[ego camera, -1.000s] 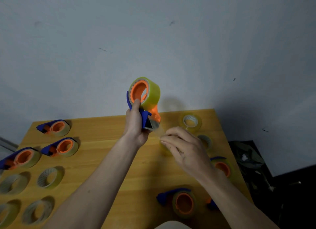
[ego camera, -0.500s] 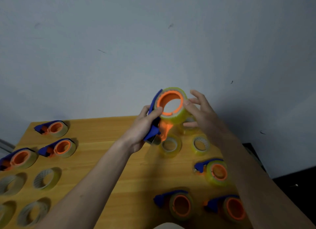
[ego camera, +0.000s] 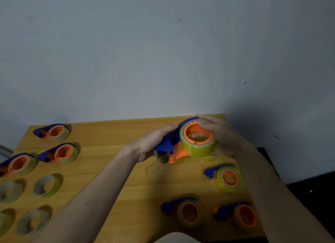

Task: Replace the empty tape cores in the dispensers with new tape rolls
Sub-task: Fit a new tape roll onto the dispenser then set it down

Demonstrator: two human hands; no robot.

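Two hands hold one tape dispenser [ego camera: 174,148] above the far right part of the wooden table [ego camera: 112,170]. The left hand [ego camera: 154,145] grips its blue handle from the left side, with the fingers curled around it. The right hand [ego camera: 223,134] closes over the yellow tape roll [ego camera: 199,148] on the dispenser's orange hub; its fingers curl over the top and far side of the roll, and one fingertip shows through the hub opening. The roll therefore sits between the two hands, just right of the left hand and under the right one.

Below them, on the right side of the table, three loaded dispensers [ego camera: 224,177] lie flat. On the left side three more dispensers [ego camera: 59,152] lie in a group, and near them, at the left edge, several loose tape rings [ego camera: 47,184] lie on the wood.
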